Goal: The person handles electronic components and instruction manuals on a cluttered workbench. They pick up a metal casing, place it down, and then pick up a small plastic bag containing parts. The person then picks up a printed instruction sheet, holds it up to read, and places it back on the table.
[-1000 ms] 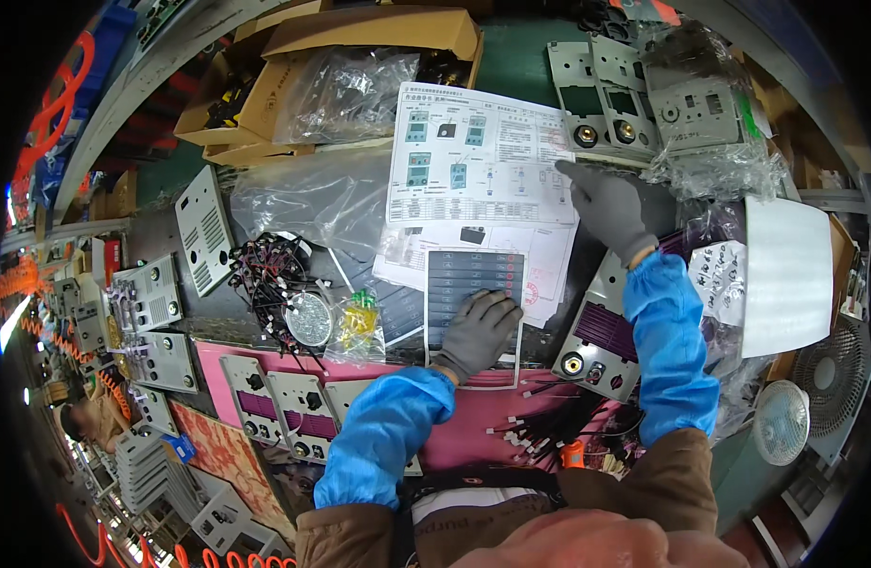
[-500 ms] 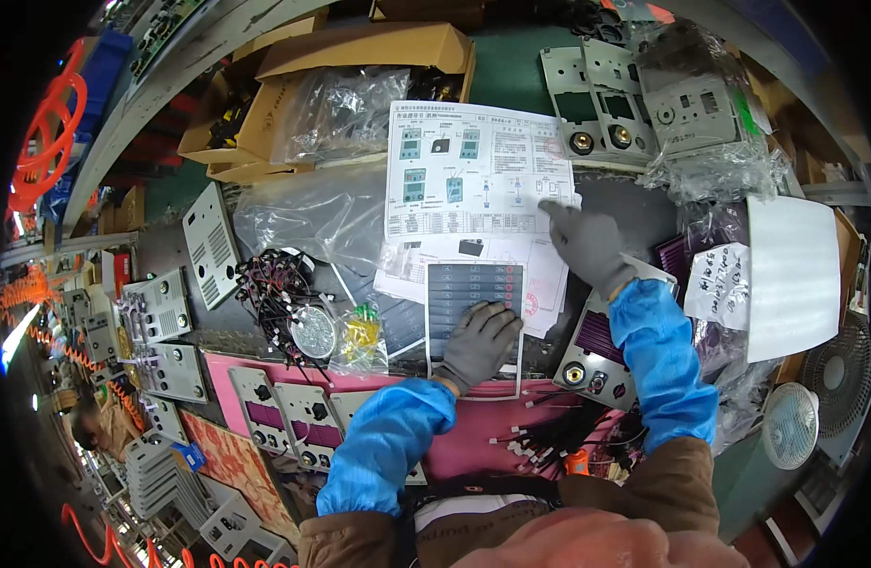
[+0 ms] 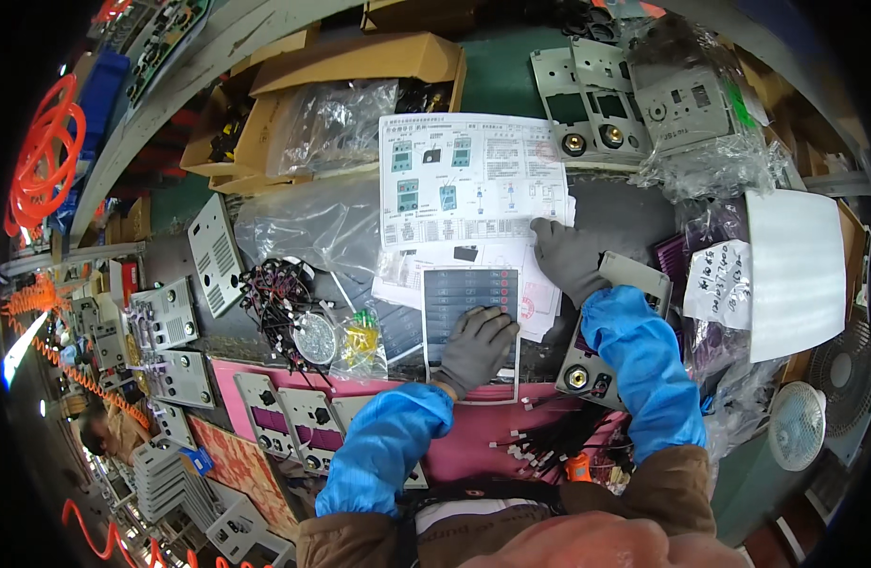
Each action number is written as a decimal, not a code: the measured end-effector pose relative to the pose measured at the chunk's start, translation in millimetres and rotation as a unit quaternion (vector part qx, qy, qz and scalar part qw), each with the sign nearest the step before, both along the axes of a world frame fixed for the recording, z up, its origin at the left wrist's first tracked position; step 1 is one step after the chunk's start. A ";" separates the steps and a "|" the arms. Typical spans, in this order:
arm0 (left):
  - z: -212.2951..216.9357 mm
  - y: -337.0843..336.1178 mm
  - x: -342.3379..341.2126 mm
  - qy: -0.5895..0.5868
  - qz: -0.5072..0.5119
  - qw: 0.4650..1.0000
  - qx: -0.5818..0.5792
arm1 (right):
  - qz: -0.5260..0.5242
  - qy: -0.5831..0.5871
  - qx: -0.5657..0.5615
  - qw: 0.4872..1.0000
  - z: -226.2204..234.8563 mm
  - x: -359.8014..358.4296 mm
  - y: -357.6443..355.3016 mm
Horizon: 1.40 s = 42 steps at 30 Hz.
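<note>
My left hand, in a grey glove, lies with fingers spread on a dark label sheet with a white border and rows of small red marks. Beyond it lies a printed instruction sheet with pictures and tables, on top of other papers. My right hand, also gloved, reaches over the lower right corner of the instruction sheet, fingers extended and holding nothing visible. Under my right forearm is a grey metal panel with a round brass fitting, partly hidden by the blue sleeve.
Black cables, a bag of yellow parts and a grey vented panel lie left. Open cartons and more panels stand at the back. Near me are panels and a wire bundle; white foam is right.
My right hand has drawn slightly left and toward me, to the lower right corner of the instruction sheet. My left hand stays on the label sheet. The whole view has shifted a little.
</note>
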<state>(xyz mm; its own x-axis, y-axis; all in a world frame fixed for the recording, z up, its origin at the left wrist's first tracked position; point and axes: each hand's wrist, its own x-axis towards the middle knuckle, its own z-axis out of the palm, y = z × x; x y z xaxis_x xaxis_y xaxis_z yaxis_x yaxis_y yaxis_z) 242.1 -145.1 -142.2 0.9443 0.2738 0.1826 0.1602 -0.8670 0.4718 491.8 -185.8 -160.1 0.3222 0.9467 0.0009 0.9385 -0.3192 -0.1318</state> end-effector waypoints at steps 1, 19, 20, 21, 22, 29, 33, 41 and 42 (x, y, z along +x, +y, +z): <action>-0.9 -1.6 0.0 -0.004 0.000 1.000 0.000 | -0.003 -0.012 -0.002 1.000 -0.6 0.7 0.6; -1.1 -2.9 0.8 0.006 -0.005 1.000 0.010 | -0.010 0.006 0.001 1.000 -4.1 0.6 3.1; -0.9 -2.9 1.0 0.005 -0.005 1.000 0.011 | -0.010 0.005 -0.001 1.000 -3.9 0.5 3.2; -0.3 -2.9 1.5 0.004 -0.004 1.000 0.010 | -0.009 0.004 -0.002 1.000 -3.8 0.6 3.2; 0.3 -2.9 1.9 0.002 -0.003 1.000 0.010 | -0.009 0.002 -0.003 1.000 -3.7 0.7 3.2; 1.1 -2.9 3.0 -0.011 -0.001 1.000 0.006 | -0.006 -0.013 -0.005 1.000 -3.7 0.3 2.4; 0.1 -3.1 2.3 -0.015 0.003 1.000 0.005 | -0.015 0.000 -0.010 1.000 -3.2 0.5 3.7; -1.2 -2.7 0.9 -0.012 0.003 1.000 0.007 | -0.008 -0.006 -0.017 1.000 -3.2 -0.1 4.0; -1.4 -2.7 0.9 -0.012 0.003 1.000 0.007 | -0.008 -0.006 -0.016 1.000 -2.9 0.1 3.9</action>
<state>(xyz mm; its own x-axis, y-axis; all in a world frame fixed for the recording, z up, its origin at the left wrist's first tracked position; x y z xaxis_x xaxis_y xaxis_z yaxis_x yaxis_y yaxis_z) 242.9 -147.8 -143.5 0.9380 0.2767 0.2087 0.1544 -0.8727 0.4633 491.9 -181.9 -163.0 0.3365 0.9413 -0.0255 0.9349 -0.3372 -0.1106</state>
